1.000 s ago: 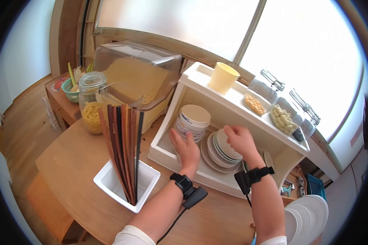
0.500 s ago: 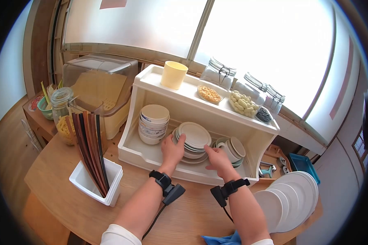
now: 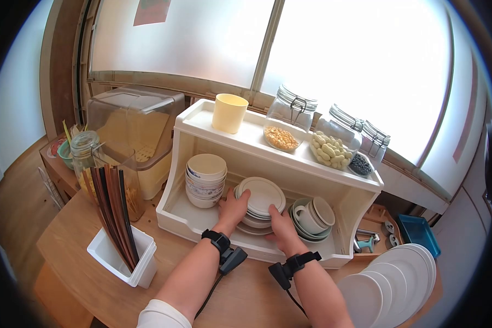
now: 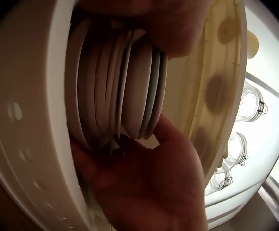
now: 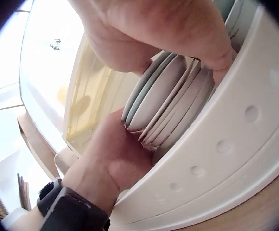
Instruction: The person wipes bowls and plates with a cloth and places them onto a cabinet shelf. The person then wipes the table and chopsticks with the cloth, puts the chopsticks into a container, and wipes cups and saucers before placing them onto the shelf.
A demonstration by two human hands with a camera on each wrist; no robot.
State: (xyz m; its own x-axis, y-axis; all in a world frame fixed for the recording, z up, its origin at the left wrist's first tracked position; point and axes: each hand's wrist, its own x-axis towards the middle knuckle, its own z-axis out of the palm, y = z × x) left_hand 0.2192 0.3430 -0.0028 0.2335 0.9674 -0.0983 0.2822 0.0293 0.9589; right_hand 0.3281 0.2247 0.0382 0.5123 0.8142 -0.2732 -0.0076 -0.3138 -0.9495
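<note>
A stack of small plates (image 3: 262, 195) stands in the lower bay of a cream shelf rack (image 3: 172, 180), seen edge-on in both wrist views. My left hand (image 3: 233, 211) grips its left side, thumb by the top plate's rim. Opposite it, my right hand (image 3: 283, 230) grips the right side, its thumb up at the rim and its fingers reaching low around the plates. In the left wrist view, the right hand's fingertips pass behind the lower plates and are partly hidden. Patterned bowls (image 3: 206, 183) are stacked just left of the left hand. A white cup (image 3: 310, 220) lies among green bowls (image 3: 325, 236) on the right.
On the rack's top stand a yellow cup (image 3: 229, 113) and glass jars (image 3: 290, 117) of dry foods. A white container (image 3: 105, 249) holds chopsticks (image 3: 115, 218) at left. Large white plates (image 3: 361, 298) stand at right, near a teal tray (image 3: 418, 235). The rack's front lip borders the hands.
Both hands moved onto the plate stack, the left coming from beside the bowls. The right hand's fingers have since reached lower around the stack. The head view has swung right.
</note>
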